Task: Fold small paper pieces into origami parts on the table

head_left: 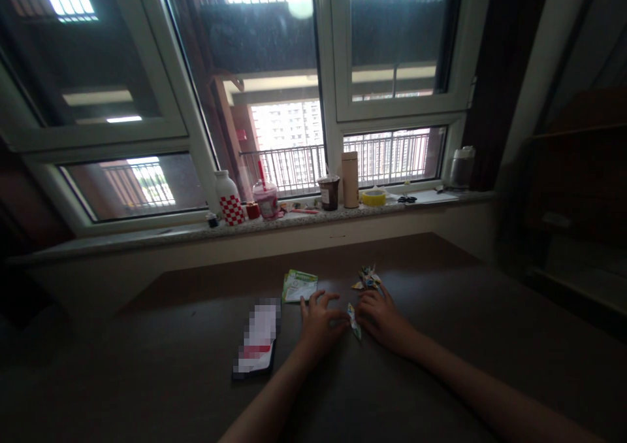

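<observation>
Both my hands rest on a dark brown table. My left hand and my right hand pinch a small folded piece of coloured paper between them, fingers closed on its two sides. Just beyond my right hand lies a small crumpled or folded shape of patterned paper. A green and white paper packet lies flat just beyond my left hand.
A phone lies left of my left hand. The window sill behind the table holds a red-checked white bottle, a pink cup, a dark cup, a tall beige tube, yellow tape and a kettle.
</observation>
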Motion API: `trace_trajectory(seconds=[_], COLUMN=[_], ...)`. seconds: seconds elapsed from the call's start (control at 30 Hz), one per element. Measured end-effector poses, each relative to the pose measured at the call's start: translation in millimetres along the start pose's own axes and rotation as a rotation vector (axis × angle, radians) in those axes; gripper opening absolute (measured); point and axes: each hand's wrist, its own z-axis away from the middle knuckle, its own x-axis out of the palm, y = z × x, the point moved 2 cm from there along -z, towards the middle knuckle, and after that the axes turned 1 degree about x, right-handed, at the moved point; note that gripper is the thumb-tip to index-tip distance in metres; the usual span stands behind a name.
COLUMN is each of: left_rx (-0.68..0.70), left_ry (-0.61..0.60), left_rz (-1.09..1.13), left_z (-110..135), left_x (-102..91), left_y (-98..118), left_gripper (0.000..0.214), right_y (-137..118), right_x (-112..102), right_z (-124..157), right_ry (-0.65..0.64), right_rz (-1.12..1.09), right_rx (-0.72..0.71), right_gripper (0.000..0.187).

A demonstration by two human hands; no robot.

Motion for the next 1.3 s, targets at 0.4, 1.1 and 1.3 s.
trace_trajectory(seconds=[0.4, 1.1, 1.3], left_rx=[0.078, -0.121, -0.114], left_ry=[0.000, 0.057, 0.054], left_rz=[-0.089, 0.051, 0.012], left_z=[-2.4, -6.2, -7.7], left_x=[-3.9, 6.2, 8.6], left_y=[9.1, 15.1, 19.4], left_gripper=[0.012, 0.013, 0.015], right_y=[-0.3, 0.4, 0.7], right_x=[12.4, 6.4, 11.1], right_z=[-4.1, -6.5, -10.2], right_ry=[0.021, 0.031, 0.006], right_rz=[-0.159, -0.153, -0.138], right_rx=[0.259, 0.301, 0.417], right_gripper=[0.011, 0.016, 0.016])
